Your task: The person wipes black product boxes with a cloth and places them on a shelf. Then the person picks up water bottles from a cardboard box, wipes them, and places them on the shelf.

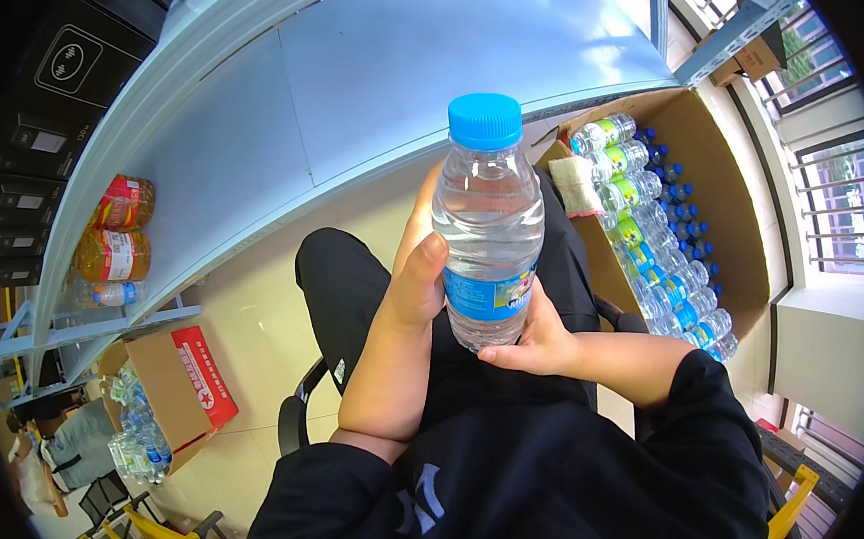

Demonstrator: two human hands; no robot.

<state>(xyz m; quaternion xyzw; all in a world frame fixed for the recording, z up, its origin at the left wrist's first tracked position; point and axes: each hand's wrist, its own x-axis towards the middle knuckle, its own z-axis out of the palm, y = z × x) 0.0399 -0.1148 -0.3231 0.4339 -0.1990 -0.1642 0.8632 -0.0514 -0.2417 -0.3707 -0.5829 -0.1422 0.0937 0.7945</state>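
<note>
A clear plastic water bottle point(487, 213) is held up before my chest, above my lap. Its ribbed blue cap point(485, 121) is on, and a blue printed label point(485, 296) wraps its lower part. From the left side my left hand point(417, 289) grips it, the thumb along the bottle's wall and the fingers hidden behind. My right hand point(541, 341) holds it near the base from the right, its thumb at the bottom edge. Clear liquid shows inside the bottle.
A pale blue shelf point(388, 70) spans the front, with oil bottles point(115, 254) at its left end. On the right, a cardboard box point(728, 211) holds rows of water bottles point(633, 195). Another carton point(166, 393) with bottles stands left. A person point(80, 444) is far left.
</note>
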